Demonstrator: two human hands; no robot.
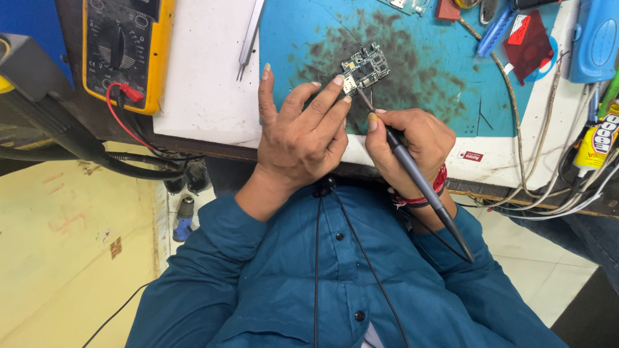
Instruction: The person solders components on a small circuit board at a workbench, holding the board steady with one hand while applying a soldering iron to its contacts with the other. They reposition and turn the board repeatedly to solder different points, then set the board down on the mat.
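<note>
A small phone circuit board (365, 66) lies on a stained blue work mat (425, 71). My left hand (298, 136) rests on the bench edge, and its fingertips press on the board's lower left corner. My right hand (407, 147) grips a grey pen-shaped soldering tool (419, 183) like a pencil. The thin metal tip of the tool touches the board's lower edge. The tool's black cable runs down over my blue shirt.
A yellow multimeter (126, 45) with a red lead sits at the top left. Metal tweezers (250, 35) lie on the white bench top (200, 84). A red plastic piece (529, 38), a blue device (596, 38), a glue tube (596, 138) and several cables crowd the right side.
</note>
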